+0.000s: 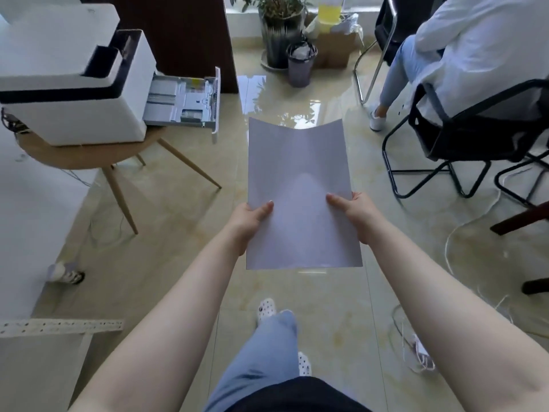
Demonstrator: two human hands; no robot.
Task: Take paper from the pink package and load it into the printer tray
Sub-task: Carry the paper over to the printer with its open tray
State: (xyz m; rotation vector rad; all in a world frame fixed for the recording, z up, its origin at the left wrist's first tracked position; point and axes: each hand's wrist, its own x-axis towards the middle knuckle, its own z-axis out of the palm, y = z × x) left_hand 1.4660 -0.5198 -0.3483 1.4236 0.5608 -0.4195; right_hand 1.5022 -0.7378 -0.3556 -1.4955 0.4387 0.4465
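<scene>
Both of your hands grip a stack of white paper out in front of you, above the glossy floor: your left hand pinches its left edge, thumb on top, and your right hand closes on the right edge the same way. The far end of the sheets curls upward. Ahead to your left, the white printer sits on a round wooden table, its tray pulled out, well apart from the paper.
</scene>
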